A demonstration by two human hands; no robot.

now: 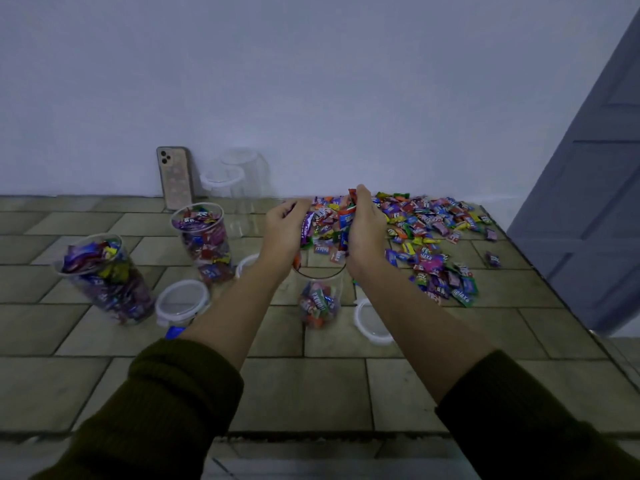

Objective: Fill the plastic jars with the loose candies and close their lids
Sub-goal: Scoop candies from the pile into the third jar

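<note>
Clear plastic jar [319,299], partly filled, stands open at centre frame just below both hands. The left hand [284,233] and right hand [367,233] curl inward side by side, cupping a handful of candies [341,216] between them; loose candies [433,233] lie heaped on the worktop [311,393] right of centre.

The table [311,393] looks like brown tiles. On it stand a near full jar [107,282] and a far full jar [204,240] on the left and a partly full jar [318,299] in the middle. White lids [181,301] lie flat near them, candies [433,230] lie in a heap on the right, and a phone [176,178] and empty jars [239,174] sit at the back
</note>
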